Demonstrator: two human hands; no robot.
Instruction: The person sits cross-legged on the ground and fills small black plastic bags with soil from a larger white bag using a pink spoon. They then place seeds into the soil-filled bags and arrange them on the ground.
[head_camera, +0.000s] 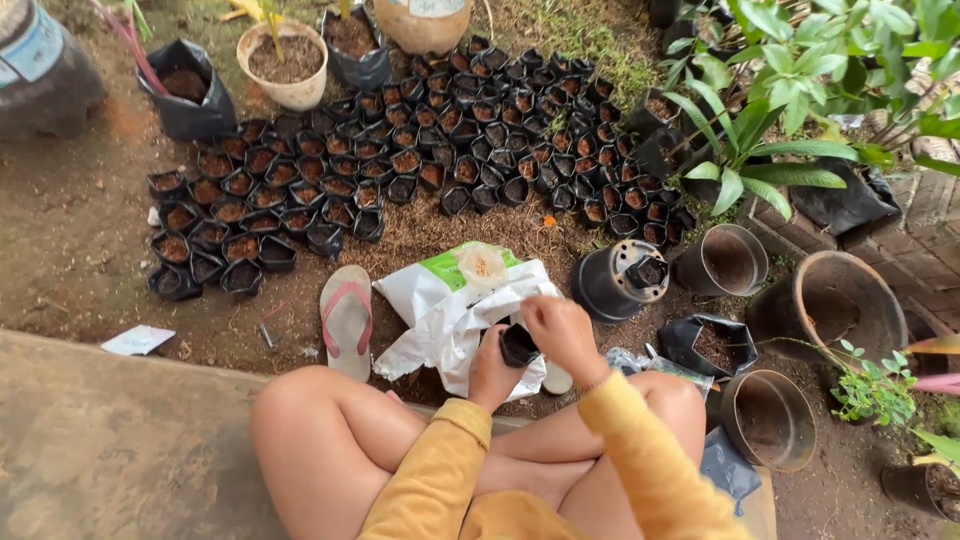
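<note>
The small black bag (518, 345) sits in the left hand (493, 372), just below the white sack (455, 310); the right hand (562, 335) pinches closed over its mouth. Beyond the sack, many filled bags (400, 160) stand in rows, so most seem done; several pots (765, 420) right of it lie empty.

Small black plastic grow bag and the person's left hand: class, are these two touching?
Touching. The head view shows the left hand wrapped around the small black plastic grow bag, its fingers against the bag's side, while the right hand sits over the bag's mouth.

Soft, even daylight; sharp focus
</note>
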